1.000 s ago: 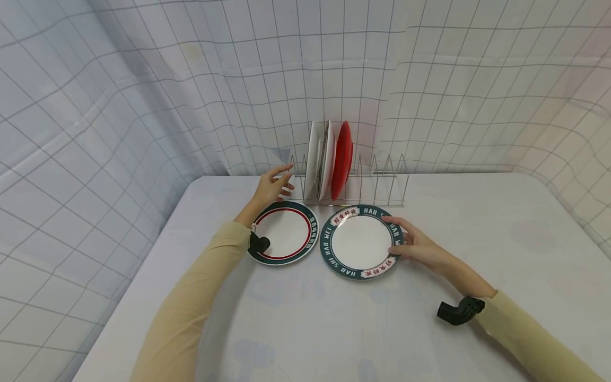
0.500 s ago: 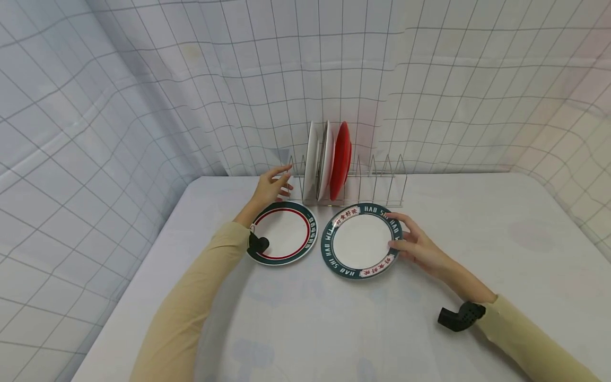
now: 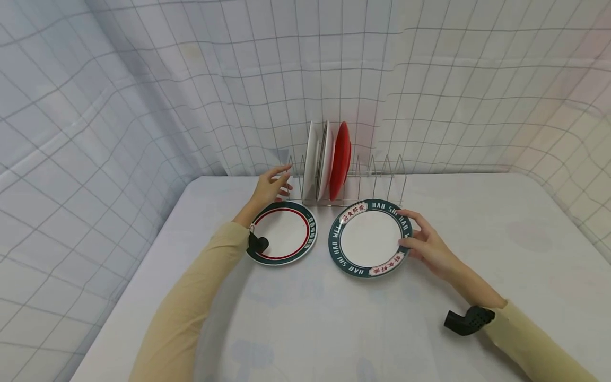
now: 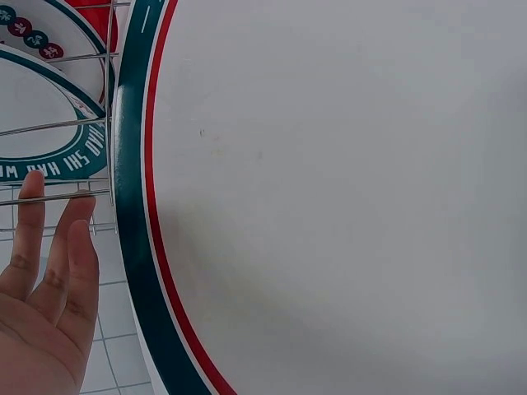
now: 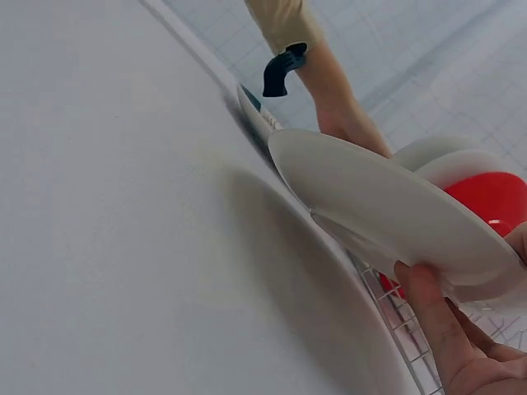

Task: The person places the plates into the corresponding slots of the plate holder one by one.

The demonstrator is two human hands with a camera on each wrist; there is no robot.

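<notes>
In the head view my right hand (image 3: 431, 251) pinches the right rim of a white plate with a green lettered border (image 3: 371, 239). The right wrist view shows this plate's pale underside (image 5: 362, 185), tilted and raised above the table, a shadow below. My left hand (image 3: 269, 188) is at the left end of a wire dish rack (image 3: 377, 183). Its fingers (image 4: 30, 218) reach up, fairly straight, to the rack's wires in the left wrist view. A second plate, with a green border and red ring (image 3: 285, 233), lies under my left wrist.
White plates (image 3: 311, 164) and a red plate (image 3: 341, 159) stand upright in the left half of the rack. Behind the white table (image 3: 305, 329) hangs a white grid-patterned cloth (image 3: 334, 69), which also covers the sides.
My right hand has lifted the lettered plate off the table and carried it a little to the right and back. My left hand has stayed at the rack.
</notes>
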